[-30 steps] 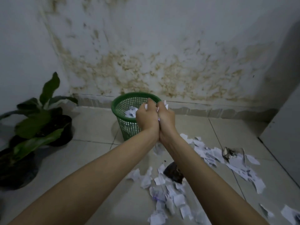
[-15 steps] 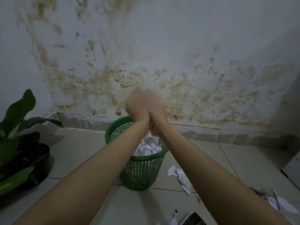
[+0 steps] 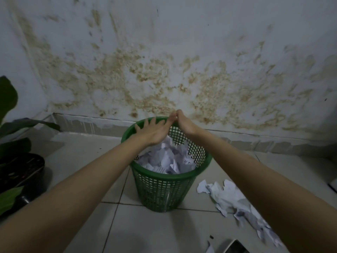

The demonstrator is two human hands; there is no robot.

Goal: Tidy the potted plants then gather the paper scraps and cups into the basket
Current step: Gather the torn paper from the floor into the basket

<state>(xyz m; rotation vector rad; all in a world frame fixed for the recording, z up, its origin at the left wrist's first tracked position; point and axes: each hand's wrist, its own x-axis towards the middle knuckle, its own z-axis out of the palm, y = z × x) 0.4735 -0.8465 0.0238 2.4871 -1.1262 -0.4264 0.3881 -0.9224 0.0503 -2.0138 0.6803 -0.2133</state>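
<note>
Paper scraps (image 3: 166, 157), white and crumpled, fill the green mesh basket (image 3: 164, 190) nearly to its rim; the basket stands upright on the tiled floor (image 3: 155, 230) at the centre of the head view, close to the foot of the stained wall (image 3: 164, 61). Both bare forearms reach in from the 7 and 5 o'clock corners and meet above the basket's far rim, at about 12 o'clock of its opening. On the left hand (image 3: 155, 131) the fingers (image 3: 146, 123) are straight and spread, palm turned down over the basket, and they hold nothing. The right hand (image 3: 184, 123) is just beside it, with its fingers bent inward near the left hand's thumb side; the hands touch or nearly touch there, and I cannot tell whether the right one has anything pinched, since no paper shows in it. More torn paper scraps on the floor (image 3: 229, 199) trail from about 3 o'clock of the basket toward the 5 o'clock corner, partly hidden behind the right forearm. At 9 o'clock, well apart from the basket, a potted plant (image 3: 16, 161) stands in a dark pot, its broad green leaves reaching up the left edge. A dark-edged object (image 3: 235, 246) is cut off by the bottom edge at about 6 o'clock; what it is cannot be told.
</note>
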